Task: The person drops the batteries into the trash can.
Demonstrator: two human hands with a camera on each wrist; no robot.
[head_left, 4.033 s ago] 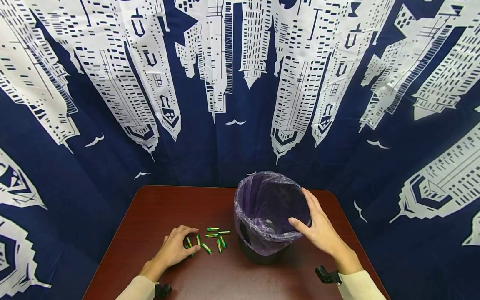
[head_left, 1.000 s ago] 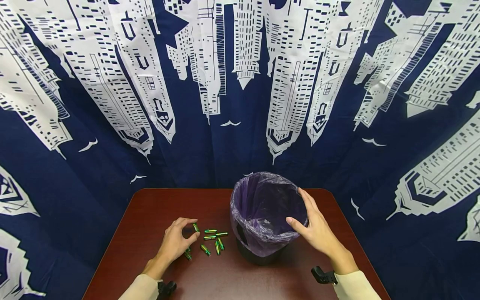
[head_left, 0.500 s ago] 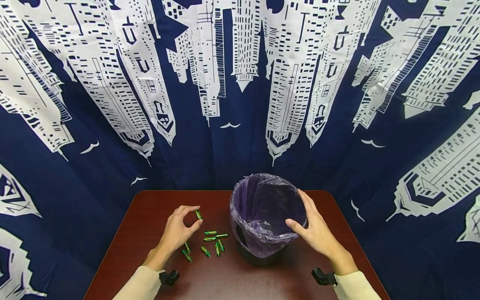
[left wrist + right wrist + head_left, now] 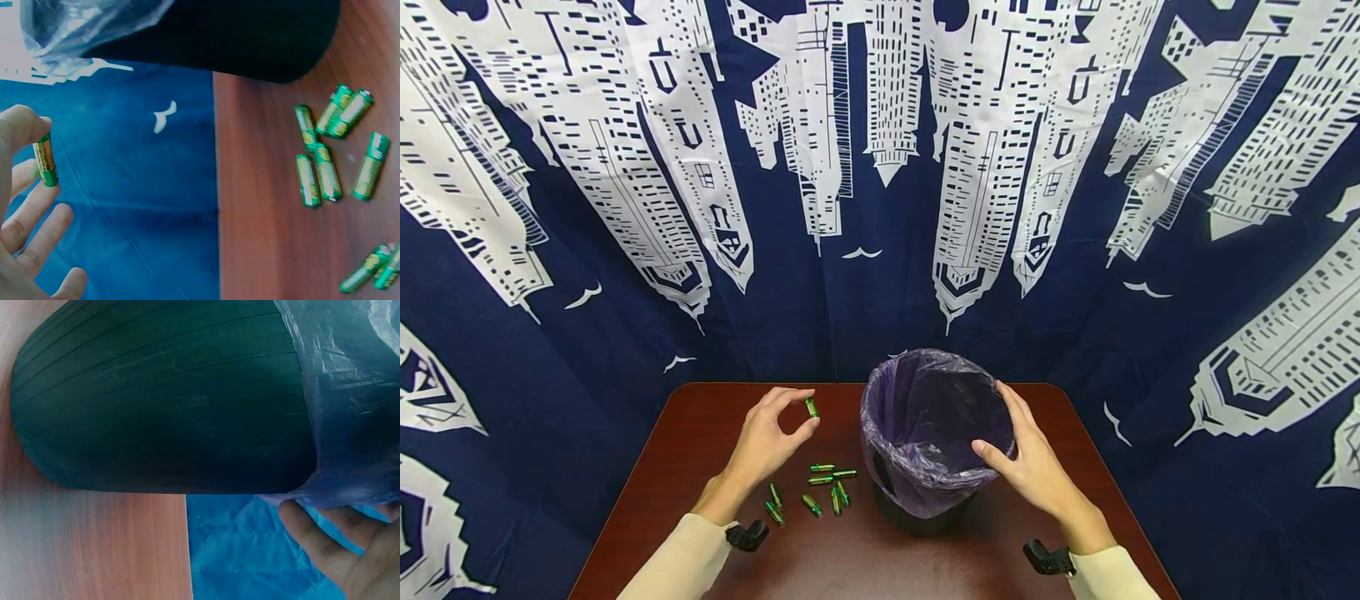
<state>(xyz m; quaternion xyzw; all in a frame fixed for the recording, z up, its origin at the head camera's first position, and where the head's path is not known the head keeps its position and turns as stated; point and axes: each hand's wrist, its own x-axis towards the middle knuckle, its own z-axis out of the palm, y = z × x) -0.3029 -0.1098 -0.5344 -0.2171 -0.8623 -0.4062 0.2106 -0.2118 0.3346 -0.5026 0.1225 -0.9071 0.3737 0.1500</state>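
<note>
My left hand point(image 4: 767, 433) pinches a small green-and-gold battery point(image 4: 811, 407) between thumb and fingertip, raised above the table left of the bin. In the left wrist view the pinched battery point(image 4: 45, 161) shows upright, the other fingers spread below it. My right hand point(image 4: 1037, 462) lies against the right side of a dark bin point(image 4: 917, 518) lined with a purple plastic bag point(image 4: 925, 492). Its fingers are fairly straight along the rim, and the thumb reaches over the opening. Seen from the right wrist, fingertips point(image 4: 294, 515) are right at the bag's outside.
Several more green batteries lie on the brown table point(image 4: 722, 417): one loose group point(image 4: 822, 480) beside the bin, a single battery point(image 4: 812, 504), and a pair point(image 4: 774, 512) nearer my left forearm. Behind the table hangs a navy curtain point(image 4: 805, 333) with white buildings.
My left hand has picked a battery from those on the left, lifted it and moved it up and slightly right. My right hand has stayed at the bin's rim.
</note>
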